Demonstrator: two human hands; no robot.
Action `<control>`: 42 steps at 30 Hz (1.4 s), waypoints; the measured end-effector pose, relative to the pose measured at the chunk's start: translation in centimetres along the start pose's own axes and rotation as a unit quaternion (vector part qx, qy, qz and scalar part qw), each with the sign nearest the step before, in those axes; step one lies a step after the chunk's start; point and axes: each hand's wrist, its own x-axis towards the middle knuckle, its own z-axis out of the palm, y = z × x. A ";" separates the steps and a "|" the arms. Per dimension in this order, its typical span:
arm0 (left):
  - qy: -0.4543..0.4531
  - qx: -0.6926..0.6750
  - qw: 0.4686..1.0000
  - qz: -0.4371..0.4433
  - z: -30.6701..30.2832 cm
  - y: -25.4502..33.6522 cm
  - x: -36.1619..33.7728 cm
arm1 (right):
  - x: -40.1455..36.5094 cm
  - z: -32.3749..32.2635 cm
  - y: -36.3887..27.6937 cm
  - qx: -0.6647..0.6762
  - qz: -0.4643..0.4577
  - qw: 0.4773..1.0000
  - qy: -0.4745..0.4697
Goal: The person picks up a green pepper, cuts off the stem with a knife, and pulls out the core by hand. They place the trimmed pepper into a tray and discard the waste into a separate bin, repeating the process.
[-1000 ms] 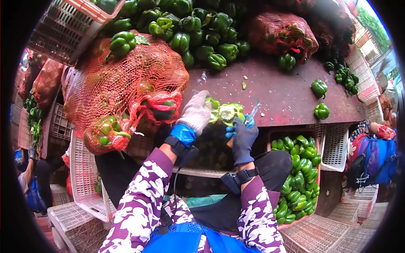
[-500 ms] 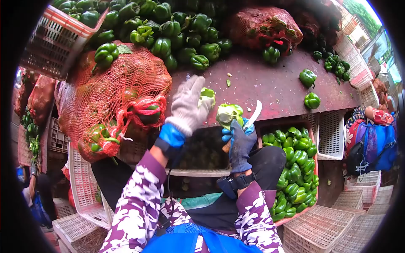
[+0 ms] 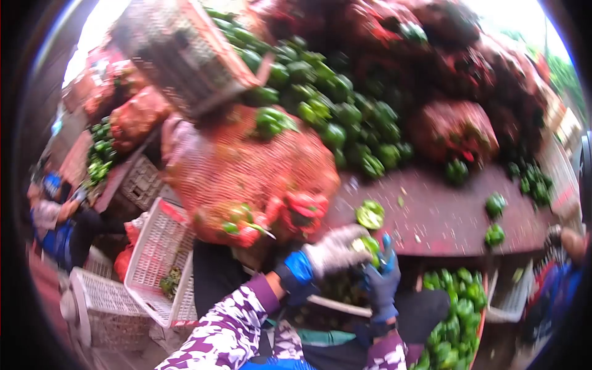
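My left hand (image 3: 338, 251), in a pale knitted glove with a blue cuff, reaches in from the left with its fingers closed on a cut green bell pepper (image 3: 372, 248). Against the pepper's right side, my right hand (image 3: 382, 279), in a blue-grey glove, also grips it. Blur hides the finer detail there, and I cannot make out a knife. Just beyond the hands, another cut bell pepper half (image 3: 370, 214) lies on the dark red tabletop (image 3: 425, 216), its pale inside showing.
A red mesh sack (image 3: 259, 172) of peppers stands at left, below a tilted crate (image 3: 185, 61). Whole peppers (image 3: 345, 117) are heaped behind. At lower right is a crate of glossy peppers (image 3: 453, 314). A white crate (image 3: 160, 265) stands lower left. Other people sit at both sides.
The view has swung left. A cut pepper half that was by my left hand now lies on the table. My left hand has come over to the pepper at my right hand; the curved knife no longer shows.
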 end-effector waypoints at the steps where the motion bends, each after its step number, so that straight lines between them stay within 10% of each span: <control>1: -0.018 0.015 1.000 0.005 -0.3 1.0 -0.6 | 0.5 -0.7 0.3 -0.026 0.009 0.999 -0.027; 4: -0.056 0.002 0.994 -0.098 -1.0 2.6 -1.6 | 0.5 -1.1 1.0 -0.082 0.027 0.995 -0.052; 13: 0.004 0.391 0.920 -0.033 -0.2 3.2 -3.2 | -0.8 0.5 4.2 -0.163 -0.071 0.982 0.065; 42: 0.235 0.313 0.914 0.107 -0.4 1.0 -8.0 | -3.3 3.1 3.7 -0.330 -0.226 0.916 -0.039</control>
